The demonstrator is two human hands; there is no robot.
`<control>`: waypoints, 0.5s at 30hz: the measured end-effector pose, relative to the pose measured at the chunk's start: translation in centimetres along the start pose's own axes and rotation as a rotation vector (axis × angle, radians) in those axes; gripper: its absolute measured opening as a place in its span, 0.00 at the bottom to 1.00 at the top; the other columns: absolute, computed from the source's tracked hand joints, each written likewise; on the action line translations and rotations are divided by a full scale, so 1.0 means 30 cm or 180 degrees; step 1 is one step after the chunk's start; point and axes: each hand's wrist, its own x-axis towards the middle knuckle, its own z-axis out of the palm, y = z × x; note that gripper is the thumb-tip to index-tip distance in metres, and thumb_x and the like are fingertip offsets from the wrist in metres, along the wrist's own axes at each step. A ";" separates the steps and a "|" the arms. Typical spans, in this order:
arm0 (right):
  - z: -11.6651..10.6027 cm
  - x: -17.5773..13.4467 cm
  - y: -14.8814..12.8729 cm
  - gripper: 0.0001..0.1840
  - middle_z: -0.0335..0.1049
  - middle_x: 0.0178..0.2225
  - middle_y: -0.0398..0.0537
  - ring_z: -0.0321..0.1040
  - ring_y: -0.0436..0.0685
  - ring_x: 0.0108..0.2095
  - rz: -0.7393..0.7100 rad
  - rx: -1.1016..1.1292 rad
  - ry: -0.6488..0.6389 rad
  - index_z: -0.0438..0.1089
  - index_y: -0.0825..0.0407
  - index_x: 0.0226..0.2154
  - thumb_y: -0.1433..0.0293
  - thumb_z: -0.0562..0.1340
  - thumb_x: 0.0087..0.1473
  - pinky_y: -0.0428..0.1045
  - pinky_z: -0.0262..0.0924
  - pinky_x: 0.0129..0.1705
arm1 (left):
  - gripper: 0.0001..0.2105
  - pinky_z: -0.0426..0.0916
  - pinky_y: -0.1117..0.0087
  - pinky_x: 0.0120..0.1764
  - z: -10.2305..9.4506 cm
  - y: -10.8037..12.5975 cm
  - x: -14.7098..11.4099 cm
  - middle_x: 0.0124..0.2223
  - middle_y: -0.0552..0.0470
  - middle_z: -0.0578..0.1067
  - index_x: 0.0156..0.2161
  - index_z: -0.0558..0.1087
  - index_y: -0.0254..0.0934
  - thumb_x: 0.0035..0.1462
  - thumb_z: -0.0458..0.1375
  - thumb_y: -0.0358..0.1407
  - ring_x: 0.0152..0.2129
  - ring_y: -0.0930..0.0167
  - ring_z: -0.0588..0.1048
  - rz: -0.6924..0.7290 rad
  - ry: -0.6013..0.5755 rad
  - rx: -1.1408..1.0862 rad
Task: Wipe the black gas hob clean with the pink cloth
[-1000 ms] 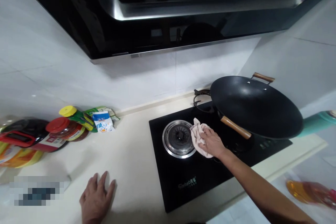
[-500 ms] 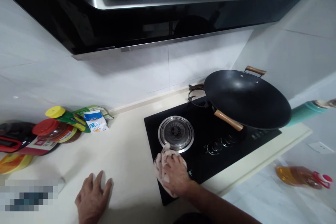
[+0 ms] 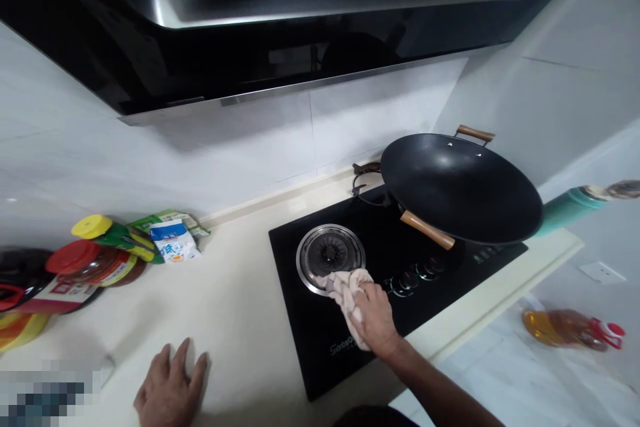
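Observation:
My right hand [image 3: 375,317] is closed over a pale, crumpled cloth [image 3: 347,290] that lies on the black glass gas stove [image 3: 320,353]. The cloth's upper edge overlaps the front of the round metal burner [image 3: 330,257], left of the control knobs [image 3: 417,275]. Brand lettering shows on the glass beside the cloth. On the pale countertop [image 3: 240,320] my left hand [image 3: 173,383] rests flat, fingers spread, holding nothing. A large black wok [image 3: 460,190] with wooden handles sits on the right side of the stove, tilted.
A black range hood [image 3: 300,33] hangs low overhead. To the left lie a red-lidded jar [image 3: 95,261], a yellow-capped bottle [image 3: 117,235] and a blue-and-white packet [image 3: 174,240]. A green cylinder [image 3: 567,210] stands right of the wok; an oil bottle [image 3: 565,329] is lower right.
My right hand has slid the cloth rightward along the stove's front, away from its left edge, uncovering the lettering. The left hand stays on the counter. The view has shifted slightly.

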 end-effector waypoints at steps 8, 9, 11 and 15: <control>-0.159 0.272 0.197 0.26 0.67 0.57 0.64 0.65 0.74 0.57 0.1013 -0.0233 0.0420 0.70 0.50 0.61 0.60 0.57 0.64 0.67 0.63 0.60 | 0.36 0.56 0.38 0.69 0.017 -0.026 -0.001 0.75 0.32 0.59 0.70 0.66 0.38 0.70 0.38 0.57 0.75 0.49 0.55 0.0034 -0.0074 0.0024; -0.174 0.296 0.219 0.29 0.64 0.62 0.65 0.64 0.75 0.58 0.1141 -0.0379 0.0269 0.68 0.49 0.65 0.58 0.57 0.65 0.69 0.62 0.60 | 0.36 0.55 0.39 0.69 0.020 -0.028 -0.001 0.75 0.32 0.59 0.71 0.66 0.38 0.70 0.38 0.57 0.75 0.49 0.55 0.0030 -0.0081 0.0021; -0.184 0.330 0.257 0.32 0.56 0.70 0.64 0.63 0.77 0.61 0.1353 -0.0617 -0.0122 0.66 0.43 0.68 0.54 0.59 0.65 0.71 0.62 0.59 | 0.35 0.55 0.39 0.69 0.026 -0.032 -0.002 0.76 0.33 0.59 0.71 0.66 0.39 0.70 0.39 0.56 0.75 0.50 0.55 0.0023 -0.0062 0.0014; -0.156 0.395 0.296 0.35 0.50 0.75 0.65 0.62 0.80 0.64 0.1697 -0.0806 -0.0491 0.68 0.41 0.66 0.44 0.59 0.63 0.72 0.61 0.57 | 0.35 0.55 0.40 0.69 0.035 -0.037 -0.004 0.75 0.32 0.61 0.69 0.68 0.37 0.69 0.40 0.56 0.74 0.49 0.56 -0.0001 -0.0011 0.0018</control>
